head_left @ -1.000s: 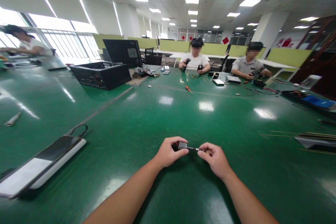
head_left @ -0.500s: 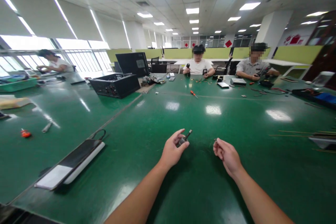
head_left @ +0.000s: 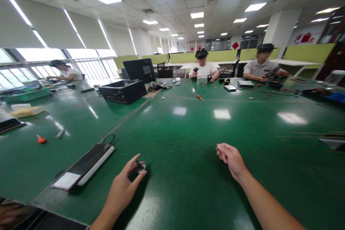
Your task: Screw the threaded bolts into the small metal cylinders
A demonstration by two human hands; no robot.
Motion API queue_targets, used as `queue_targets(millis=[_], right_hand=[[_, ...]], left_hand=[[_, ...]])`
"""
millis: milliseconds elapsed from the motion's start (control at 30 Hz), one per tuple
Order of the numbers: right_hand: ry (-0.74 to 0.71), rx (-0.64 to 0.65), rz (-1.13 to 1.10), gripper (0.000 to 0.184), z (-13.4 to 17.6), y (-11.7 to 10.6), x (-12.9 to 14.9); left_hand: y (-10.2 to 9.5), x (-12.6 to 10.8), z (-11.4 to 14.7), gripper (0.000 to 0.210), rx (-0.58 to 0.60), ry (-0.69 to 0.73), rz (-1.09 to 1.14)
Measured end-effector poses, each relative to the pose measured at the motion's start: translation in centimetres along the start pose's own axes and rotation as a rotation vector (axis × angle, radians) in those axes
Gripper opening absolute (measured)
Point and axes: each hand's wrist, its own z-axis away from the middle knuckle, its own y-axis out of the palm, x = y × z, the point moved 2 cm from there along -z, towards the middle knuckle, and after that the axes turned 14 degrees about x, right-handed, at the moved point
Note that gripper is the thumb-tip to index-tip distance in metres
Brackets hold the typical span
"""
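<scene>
Grey metal part (head_left: 141, 168) grasped in left hand (head_left: 126, 184), over green tabletop (head_left: 175, 179); right hand (head_left: 231, 159) pinches tiny piece (head_left: 217, 145), well apart. Two pieces separate, that much done; how much left, can't tell.

A: Your left hand (head_left: 126, 184) is gripping a small metal cylinder (head_left: 141, 168) above the green table (head_left: 172, 129).
B: And your right hand (head_left: 232, 160) is pinching a tiny piece (head_left: 217, 146), too small to identify.
A: What else are you facing?
B: A smartphone (head_left: 90, 159) is resting on a white slab (head_left: 97, 166), and an orange-handled screwdriver (head_left: 199, 97) is lying toward the co-worker (head_left: 203, 71) opposite you.
</scene>
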Motion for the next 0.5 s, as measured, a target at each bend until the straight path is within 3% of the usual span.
queue_targets(millis=[100,167,267,333,400,500], right_hand=[[0.013,0.036,0.033,0.038,0.3,0.5,0.2],[0.025,0.065,0.059,0.035,0.5,0.9,0.4],[0.065,0.149,0.097,0.03,1.0,1.6,0.7],[0.123,0.287,0.116,0.027,1.6,2.5,0.7],[0.186,0.459,0.122,0.025,2.3,3.6,0.6],[0.237,0.653,0.114,0.025,3.2,4.9,0.4]], left_hand=[[-1.3,1.9,0.9,0.068,0.027,-0.01,-0.089],[-2.2,2.0,1.3,0.073,-0.015,0.025,-0.169],[-2.8,-0.1,1.8,0.073,-0.269,0.178,-0.315],[-1.9,-2.9,2.2,0.058,-0.391,0.352,-0.33],[0.3,-6.5,2.3,0.041,-0.32,0.559,-0.252],[5.0,-12.0,2.0,0.042,0.027,0.821,-0.04]])
